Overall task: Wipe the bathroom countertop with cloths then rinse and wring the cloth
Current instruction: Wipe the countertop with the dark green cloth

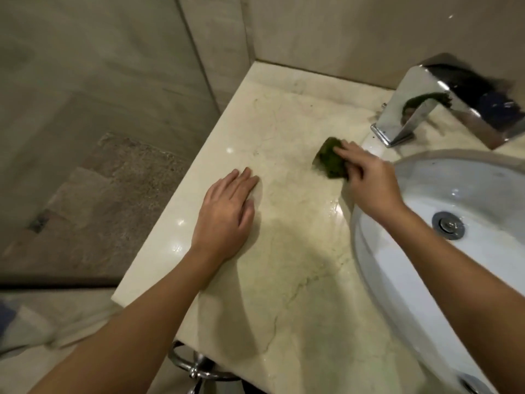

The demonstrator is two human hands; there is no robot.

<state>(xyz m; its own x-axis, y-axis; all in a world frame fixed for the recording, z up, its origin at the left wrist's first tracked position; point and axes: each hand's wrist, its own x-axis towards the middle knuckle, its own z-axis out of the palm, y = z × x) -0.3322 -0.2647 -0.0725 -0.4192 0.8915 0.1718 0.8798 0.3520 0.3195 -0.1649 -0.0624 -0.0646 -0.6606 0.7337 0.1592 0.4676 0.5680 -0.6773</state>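
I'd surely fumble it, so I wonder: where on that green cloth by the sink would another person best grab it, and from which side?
Probably its bare left edge, pinched from above and from the left. The green cloth lies flat on the countertop, the right hand covers its right part, and the faucet and sink crowd that side.

Bare surface (284, 123) runs between the left hand (224, 214) and the right hand (369, 183) on its cloth (331, 162), and on ahead of both to the wall (341, 32). Beyond and right of the right hand the faucet (426, 109) stands in the way, and the sink (366, 251) rim sits right under its wrist.
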